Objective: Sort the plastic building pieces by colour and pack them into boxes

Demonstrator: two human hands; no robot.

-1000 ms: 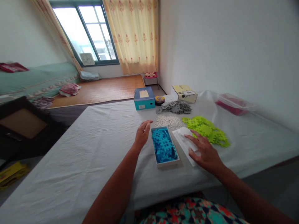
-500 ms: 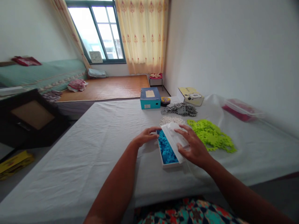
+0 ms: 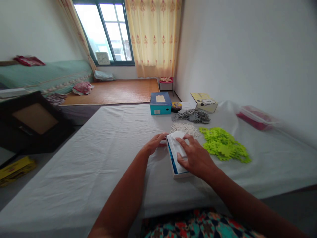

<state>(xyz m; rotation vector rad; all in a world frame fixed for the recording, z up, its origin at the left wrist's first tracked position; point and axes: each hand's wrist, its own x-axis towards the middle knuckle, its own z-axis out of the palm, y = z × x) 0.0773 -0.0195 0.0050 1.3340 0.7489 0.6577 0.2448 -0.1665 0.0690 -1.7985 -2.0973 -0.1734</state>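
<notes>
The white lid point(image 3: 176, 146), lying half-on the shallow box point(image 3: 182, 175) on the table point(image 3: 111, 142), is pinned under the flat, open right hand point(image 3: 195, 159) while the box's far corner is touched by the loosely open left hand point(image 3: 156, 142), and it looks like light, bendy card, so best gripped along the long edges.

Both my bare forearms stretch forward from my body and draw towards each other ahead of me. My left hand point(image 3: 156, 142) lies palm down, fingers held together and pointing to the right, the wrist nearly straight. My right hand point(image 3: 195, 158) sits just beside it and nearer to me, palm down and flat, fingers spread and pointing forward and left. Neither hand curls around anything.
</notes>
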